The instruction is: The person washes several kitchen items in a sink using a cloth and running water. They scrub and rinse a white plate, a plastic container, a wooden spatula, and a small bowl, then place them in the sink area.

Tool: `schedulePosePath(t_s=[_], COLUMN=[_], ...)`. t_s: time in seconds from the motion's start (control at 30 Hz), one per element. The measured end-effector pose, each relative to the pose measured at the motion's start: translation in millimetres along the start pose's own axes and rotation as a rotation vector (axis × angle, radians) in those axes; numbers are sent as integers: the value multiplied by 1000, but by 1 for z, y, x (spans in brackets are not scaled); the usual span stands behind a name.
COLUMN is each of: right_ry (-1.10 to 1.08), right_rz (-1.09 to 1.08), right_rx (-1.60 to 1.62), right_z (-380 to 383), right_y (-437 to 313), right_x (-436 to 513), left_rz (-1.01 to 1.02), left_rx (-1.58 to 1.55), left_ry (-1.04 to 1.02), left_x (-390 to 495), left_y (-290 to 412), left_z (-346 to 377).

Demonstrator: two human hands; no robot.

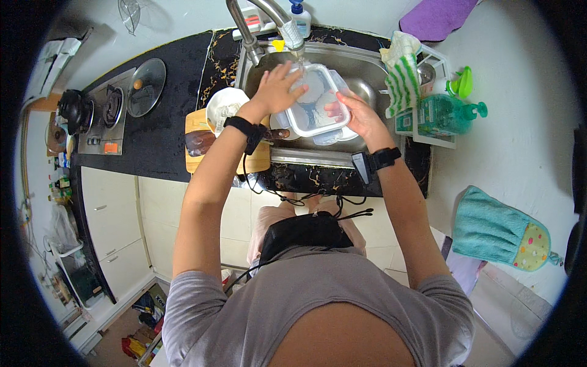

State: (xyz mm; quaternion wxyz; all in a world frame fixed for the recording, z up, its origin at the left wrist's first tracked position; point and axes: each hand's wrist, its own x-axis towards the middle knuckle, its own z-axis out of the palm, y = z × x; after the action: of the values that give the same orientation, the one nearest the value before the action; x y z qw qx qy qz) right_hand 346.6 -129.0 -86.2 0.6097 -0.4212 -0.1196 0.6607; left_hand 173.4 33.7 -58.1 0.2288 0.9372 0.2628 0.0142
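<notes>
My right hand (358, 113) grips the right edge of a clear plastic food-container lid (314, 89) with a pale rim and side flaps. The lid is tilted above the stainless-steel sink (316, 157), under the faucet (293, 39), from which water runs. My left hand (276, 89) is spread flat at the lid's upper left, fingers apart; whether its palm touches the lid cannot be told. Beneath the lid, white dishes (349, 134) and a steel bowl (362, 91) show in part inside the sink.
Left of the sink, a wooden cutting board (195, 121) carries a cleaver (199, 142) and a white bowl (222, 98). On the right, a white rack (433, 137) holds a green soap bottle (442, 114) and a striped cloth (401, 82). A glass lid (146, 89) lies near the stove (107, 119).
</notes>
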Motion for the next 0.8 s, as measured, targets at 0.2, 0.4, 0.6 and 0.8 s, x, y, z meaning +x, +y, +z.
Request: schedulePosePath(t_s=[0.2, 0.4, 0.6, 0.8], right_ry=[-13, 75, 385, 370], right_rz=[-5, -19, -18, -196], right_rx=[-41, 294, 72, -241], right_z=[-5, 3, 37, 68], right_y=[-3, 22, 35, 40], right_x=[9, 27, 80, 116], left_rz=[-355, -489, -512, -551], left_rx=[-860, -1315, -1221, -1247], left_ry=[69, 296, 226, 289], left_x=[4, -12, -56, -87], left_y=[-21, -23, -22, -27], left_z=[1, -21, -54, -80])
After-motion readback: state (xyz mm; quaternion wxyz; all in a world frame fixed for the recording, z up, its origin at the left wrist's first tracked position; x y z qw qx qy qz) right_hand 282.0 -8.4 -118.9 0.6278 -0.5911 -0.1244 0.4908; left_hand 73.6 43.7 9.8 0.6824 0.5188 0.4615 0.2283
